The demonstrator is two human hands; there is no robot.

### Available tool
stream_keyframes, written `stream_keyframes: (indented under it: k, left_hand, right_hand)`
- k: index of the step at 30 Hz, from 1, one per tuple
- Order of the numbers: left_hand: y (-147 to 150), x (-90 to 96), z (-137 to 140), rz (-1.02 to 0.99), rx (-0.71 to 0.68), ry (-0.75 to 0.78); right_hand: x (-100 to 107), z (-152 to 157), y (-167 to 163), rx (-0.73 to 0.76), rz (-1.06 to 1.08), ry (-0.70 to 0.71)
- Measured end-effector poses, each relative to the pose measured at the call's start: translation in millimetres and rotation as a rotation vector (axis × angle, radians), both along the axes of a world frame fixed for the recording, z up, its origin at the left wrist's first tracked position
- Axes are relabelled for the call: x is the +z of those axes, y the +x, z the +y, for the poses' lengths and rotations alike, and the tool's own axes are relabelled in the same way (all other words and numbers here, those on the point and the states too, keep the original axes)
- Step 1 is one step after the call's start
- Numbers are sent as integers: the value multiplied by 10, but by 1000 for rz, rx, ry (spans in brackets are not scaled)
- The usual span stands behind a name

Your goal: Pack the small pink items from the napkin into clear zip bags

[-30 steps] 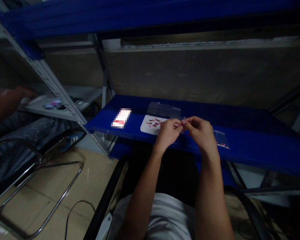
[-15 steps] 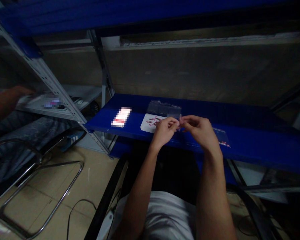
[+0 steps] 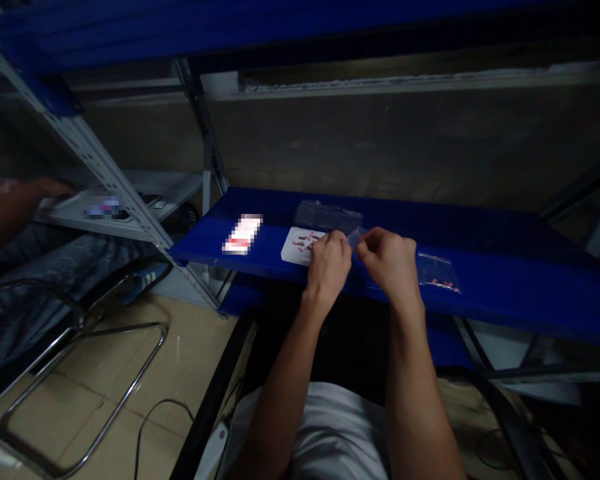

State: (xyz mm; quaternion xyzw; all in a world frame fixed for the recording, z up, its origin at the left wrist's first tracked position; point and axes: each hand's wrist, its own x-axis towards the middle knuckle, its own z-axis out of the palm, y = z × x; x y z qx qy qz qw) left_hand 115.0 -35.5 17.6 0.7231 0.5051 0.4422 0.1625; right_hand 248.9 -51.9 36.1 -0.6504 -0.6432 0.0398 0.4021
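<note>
Between my hands is a small clear plastic bag (image 3: 357,235). My right hand (image 3: 389,259) pinches it, thumb and forefinger closed at its edge. Palm down, my left hand (image 3: 330,263) lies over the right part of a white sheet (image 3: 290,252), its fingers curled and touching or close to the bag; what they hold is hidden. Small pink and dark pieces (image 3: 301,244) are scattered on the sheet. To the right of my hands lies another clear bag (image 3: 436,270) with several small reddish pieces at its lower end.
Behind the sheet, larger clear bags (image 3: 325,215) lie on the blue shelf (image 3: 505,267). A bright pixelated rectangle (image 3: 243,234) is at the left. A metal upright (image 3: 105,170) separates my shelf from a grey one, where another person's arm (image 3: 20,200) rests near a metal-framed chair (image 3: 145,363).
My left hand has turned palm down with its fingers curled over. My right hand has shifted slightly left with the bag, uncovering more of the bag on the right. The other person's arm has moved.
</note>
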Motion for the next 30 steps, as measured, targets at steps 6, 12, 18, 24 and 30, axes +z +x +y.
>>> stream_keyframes:
  k: [6,12,18,24,30]
  left_hand:
    - [-120,67,-46,-114,2,-11]
    - [-99,49,-50,-16,-62,77]
    - [-153,42,-2,-93,-47,-33]
    - [-220,-2,67,-565,-143,-235]
    - [-313,-52,142,-770,-302,-348]
  right_hand:
    - [-5,-9,-47,-17,119,20]
    - [2,1,-145,55,87,42]
    - [62,-49,-180,165,21,69]
    - [-50,48,-111,159,219,51]
    - [-436,323,94,182,802,-131]
